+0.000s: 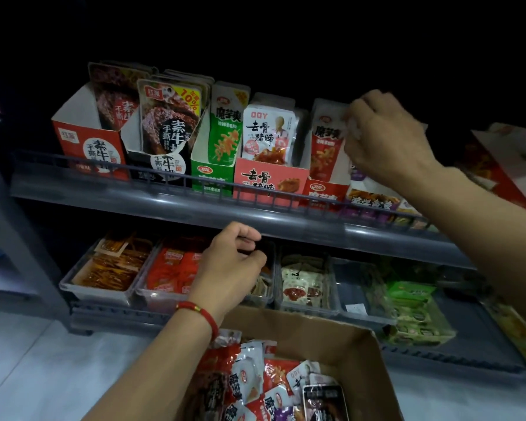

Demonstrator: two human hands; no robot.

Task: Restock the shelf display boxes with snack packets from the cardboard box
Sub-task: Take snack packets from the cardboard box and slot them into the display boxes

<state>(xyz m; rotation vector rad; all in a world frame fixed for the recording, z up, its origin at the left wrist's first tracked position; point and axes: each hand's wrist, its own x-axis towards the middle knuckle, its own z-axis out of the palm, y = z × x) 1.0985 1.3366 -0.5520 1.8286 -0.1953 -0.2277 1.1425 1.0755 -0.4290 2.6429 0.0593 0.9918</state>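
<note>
Dim shop shelf point(255, 205) | right hand point(386, 135) pinches red packet point(327, 138) being seated in red display box point(325, 192) | left hand point(231, 262) curled, apparently holding nothing, over lower trays | next: another packet to be taken from cardboard box point(362, 350)

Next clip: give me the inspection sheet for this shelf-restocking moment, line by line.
Surface: grey upper shelf with a low wire rail; lower shelf holds clear trays.
Job's things: display boxes in a row up top, including the red display box; open cardboard box below, with mixed snack packets inside.
Clutter: loose packets lie on the upper shelf right of the red box.
Grips: right hand pinches the top of a red packet standing in the red display box; left hand, fingers curled, hovers over the trays, contents not visible.
Cables: nothing seen.
Surroundings: dark above the shelf; pale floor.
</note>
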